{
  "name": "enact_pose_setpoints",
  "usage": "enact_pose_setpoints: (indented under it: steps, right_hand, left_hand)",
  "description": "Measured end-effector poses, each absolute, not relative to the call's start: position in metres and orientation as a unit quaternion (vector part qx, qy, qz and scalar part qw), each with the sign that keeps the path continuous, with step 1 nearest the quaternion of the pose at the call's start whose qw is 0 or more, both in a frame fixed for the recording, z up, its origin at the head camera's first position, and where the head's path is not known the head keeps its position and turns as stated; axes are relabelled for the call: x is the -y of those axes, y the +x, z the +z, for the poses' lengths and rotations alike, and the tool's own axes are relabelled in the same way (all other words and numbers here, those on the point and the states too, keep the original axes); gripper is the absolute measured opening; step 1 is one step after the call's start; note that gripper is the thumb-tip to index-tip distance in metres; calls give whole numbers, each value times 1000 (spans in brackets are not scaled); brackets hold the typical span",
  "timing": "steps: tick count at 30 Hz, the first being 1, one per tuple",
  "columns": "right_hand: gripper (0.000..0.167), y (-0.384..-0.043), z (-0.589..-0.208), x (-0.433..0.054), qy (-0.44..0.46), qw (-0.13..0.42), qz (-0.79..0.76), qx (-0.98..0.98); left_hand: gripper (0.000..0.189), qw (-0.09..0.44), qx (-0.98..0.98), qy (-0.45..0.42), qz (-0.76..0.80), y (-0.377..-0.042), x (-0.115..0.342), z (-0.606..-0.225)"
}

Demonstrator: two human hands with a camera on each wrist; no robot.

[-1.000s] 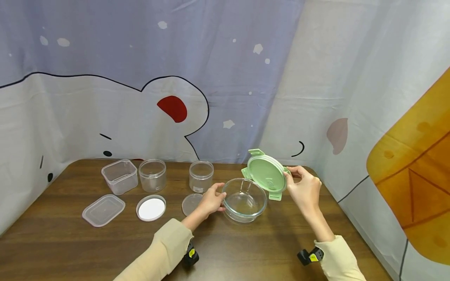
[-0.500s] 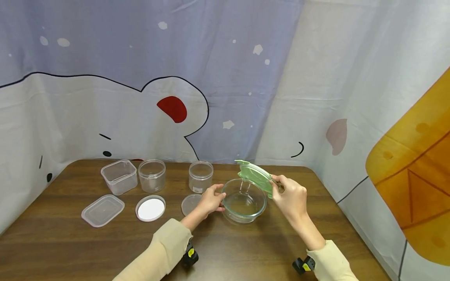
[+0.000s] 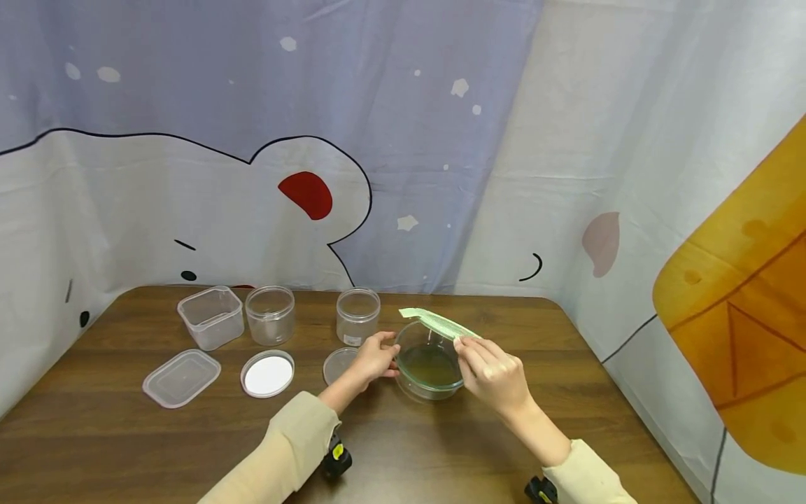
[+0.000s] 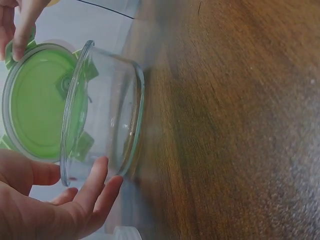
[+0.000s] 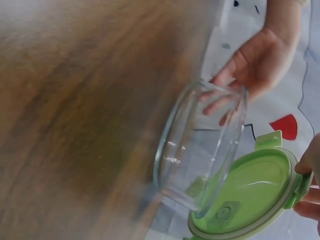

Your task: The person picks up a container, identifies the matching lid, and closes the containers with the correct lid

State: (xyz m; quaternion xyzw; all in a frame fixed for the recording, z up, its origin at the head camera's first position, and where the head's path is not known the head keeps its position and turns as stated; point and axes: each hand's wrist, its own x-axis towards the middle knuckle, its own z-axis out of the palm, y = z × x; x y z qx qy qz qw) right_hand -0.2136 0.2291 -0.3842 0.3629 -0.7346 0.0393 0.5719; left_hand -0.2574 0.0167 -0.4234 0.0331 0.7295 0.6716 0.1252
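Note:
A round clear glass bowl (image 3: 431, 385) stands upright on the wooden table. My left hand (image 3: 373, 360) holds its left side, fingers spread along the outer wall (image 4: 102, 185) and one digit at the rim. My right hand (image 3: 495, 374) pinches a locking flap of a green snap-on lid (image 3: 443, 324). In the head view the lid tilts over the bowl's back rim, nearly edge-on. Its round inner face (image 4: 42, 102) and several side flaps show in the left wrist view. The right wrist view shows the lid (image 5: 250, 192) beside the bowl's rim; whether they touch, I cannot tell.
Left of the bowl stand a small clear jar (image 3: 357, 318), a larger jar (image 3: 271, 318) and a rectangular plastic box (image 3: 213, 322). Before them lie a clear round lid (image 3: 338, 364), a white-centred lid (image 3: 267, 374) and a rectangular lid (image 3: 182, 378). A printed curtain (image 3: 428, 140) hangs behind.
My right hand has moved left and slightly down, bringing the green lid from the bowl's right side to above its back rim and tipping it flatter. The left hand stays at the bowl.

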Motion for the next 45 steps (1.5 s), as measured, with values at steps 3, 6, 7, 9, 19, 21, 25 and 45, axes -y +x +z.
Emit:
enact_pose_setpoints:
  steps: [3, 6, 7, 9, 19, 21, 25, 45]
  right_hand:
    - [26, -213, -387, -225, 387, 583, 8, 714]
    - [25, -214, -390, -223, 409, 592, -18, 694]
    - [25, -214, -391, -222, 417, 594, -28, 687]
    - [25, -214, -392, -221, 430, 599, -45, 674]
    - [27, -207, -401, -216, 460, 600, -72, 651]
    - [28, -205, -403, -216, 461, 599, -73, 651]
    - [28, -204, -408, -215, 464, 593, -73, 655]
    - [21, -193, -422, -216, 452, 464, -62, 759]
  left_hand:
    - [44, 125, -720, 33, 682, -258, -17, -424]
    - [43, 125, -712, 33, 690, -259, -17, -424]
    - [43, 126, -710, 33, 693, -258, -17, -424]
    - [43, 126, -703, 33, 699, -258, -16, -425]
    - [38, 98, -684, 21, 723, -258, -8, -422]
    - [39, 96, -684, 16, 723, -258, -6, -420]
    - [39, 97, -690, 5, 717, -259, -2, -419]
    - [36, 83, -718, 3, 691, -258, 6, -416]
